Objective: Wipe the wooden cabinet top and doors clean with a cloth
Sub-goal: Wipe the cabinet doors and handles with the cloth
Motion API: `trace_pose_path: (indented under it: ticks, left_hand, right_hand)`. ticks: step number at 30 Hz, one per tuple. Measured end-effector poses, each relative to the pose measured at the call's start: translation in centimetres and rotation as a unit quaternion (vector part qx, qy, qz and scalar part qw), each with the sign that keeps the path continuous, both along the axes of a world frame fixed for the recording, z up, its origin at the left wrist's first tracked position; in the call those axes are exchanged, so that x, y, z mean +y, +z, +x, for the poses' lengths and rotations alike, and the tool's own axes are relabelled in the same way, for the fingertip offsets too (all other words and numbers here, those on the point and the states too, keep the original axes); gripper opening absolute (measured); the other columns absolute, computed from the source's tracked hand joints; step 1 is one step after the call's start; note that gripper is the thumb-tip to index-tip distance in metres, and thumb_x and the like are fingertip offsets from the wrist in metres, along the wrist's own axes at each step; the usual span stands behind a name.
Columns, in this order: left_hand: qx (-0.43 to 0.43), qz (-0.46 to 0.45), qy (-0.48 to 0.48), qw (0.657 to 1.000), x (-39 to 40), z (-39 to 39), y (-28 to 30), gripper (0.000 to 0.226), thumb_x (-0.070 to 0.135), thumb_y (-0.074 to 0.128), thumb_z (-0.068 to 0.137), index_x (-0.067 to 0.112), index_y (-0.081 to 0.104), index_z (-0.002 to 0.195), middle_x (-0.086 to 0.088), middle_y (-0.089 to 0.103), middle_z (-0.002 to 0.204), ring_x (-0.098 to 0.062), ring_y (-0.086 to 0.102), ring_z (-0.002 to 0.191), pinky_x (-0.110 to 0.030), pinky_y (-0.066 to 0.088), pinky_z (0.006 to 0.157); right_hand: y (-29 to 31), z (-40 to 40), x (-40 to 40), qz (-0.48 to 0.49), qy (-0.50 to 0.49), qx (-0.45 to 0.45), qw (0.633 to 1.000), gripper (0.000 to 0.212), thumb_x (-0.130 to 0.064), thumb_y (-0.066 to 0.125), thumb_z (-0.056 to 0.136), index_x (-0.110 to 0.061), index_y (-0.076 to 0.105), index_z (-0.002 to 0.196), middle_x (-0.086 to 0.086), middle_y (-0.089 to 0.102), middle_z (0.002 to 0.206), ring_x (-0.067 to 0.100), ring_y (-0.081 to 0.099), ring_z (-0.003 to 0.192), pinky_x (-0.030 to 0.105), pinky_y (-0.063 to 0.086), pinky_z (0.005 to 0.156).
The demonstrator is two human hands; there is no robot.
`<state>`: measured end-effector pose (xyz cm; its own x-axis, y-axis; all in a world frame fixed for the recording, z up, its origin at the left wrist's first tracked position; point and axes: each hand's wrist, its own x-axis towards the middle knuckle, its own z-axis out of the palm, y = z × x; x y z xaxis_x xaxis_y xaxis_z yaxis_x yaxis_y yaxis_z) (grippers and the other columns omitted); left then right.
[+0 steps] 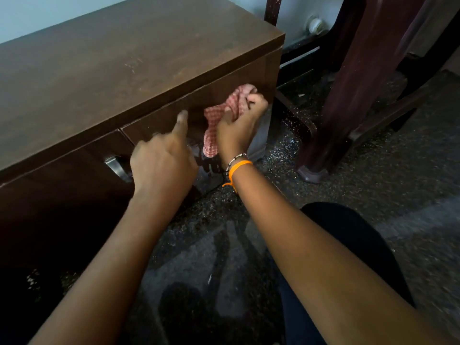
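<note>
The right hand (240,120) grips the bunched pink checked cloth (224,113) against the right-hand door (174,123) just under the cabinet top (119,70); the left hand (163,159), forefinger extended, seems to steady that door; I'd flatten the cloth and wipe in long, overlapping passes.

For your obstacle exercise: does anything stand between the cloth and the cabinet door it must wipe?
Nothing visible does. The right hand grips the cloth against the door; the left hand sits to its left.
</note>
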<state>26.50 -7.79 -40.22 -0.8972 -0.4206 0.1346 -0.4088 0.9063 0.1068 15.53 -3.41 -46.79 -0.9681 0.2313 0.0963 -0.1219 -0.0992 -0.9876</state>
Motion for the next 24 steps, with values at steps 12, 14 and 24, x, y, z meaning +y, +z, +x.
trace_pose_path:
  ticks: [12,14,24]
  left_hand:
    - [-0.01,0.025,0.003,1.0,-1.8,4.7,-3.9,0.061,0.021,0.048,0.09,0.024,0.024,0.146,-0.015,0.067,0.104,-0.036,0.061,0.097,-0.039,0.044,0.081]
    - [-0.002,0.024,0.007,1.0,-2.0,4.7,-4.0,0.063,0.02,0.046,0.091,0.024,0.019,0.148,-0.016,0.066,0.102,-0.037,0.06,0.096,-0.04,0.043,0.08]
    - [0.011,0.047,0.01,0.999,-3.8,5.0,-5.0,0.066,0.021,0.045,0.093,0.021,0.011,0.149,-0.018,0.065,0.1,-0.037,0.061,0.093,-0.035,0.037,0.068]
  right_hand:
    - [-4.7,5.5,-1.7,0.241,0.143,0.167,0.945,0.041,0.003,0.055,0.072,-0.002,0.058,0.114,0.021,0.053,0.119,0.032,0.045,0.113,0.036,0.035,0.096]
    - [-5.2,6.0,-2.1,0.221,0.145,0.155,0.952,0.04,0.002,0.053,0.074,0.0,0.058,0.113,0.021,0.053,0.116,0.035,0.049,0.11,0.045,0.041,0.096]
    - [-5.9,6.5,-2.8,0.234,0.16,0.231,0.931,0.025,-0.005,0.045,0.08,-0.005,0.067,0.092,0.014,0.057,0.1,0.021,0.048,0.096,0.013,0.033,0.087]
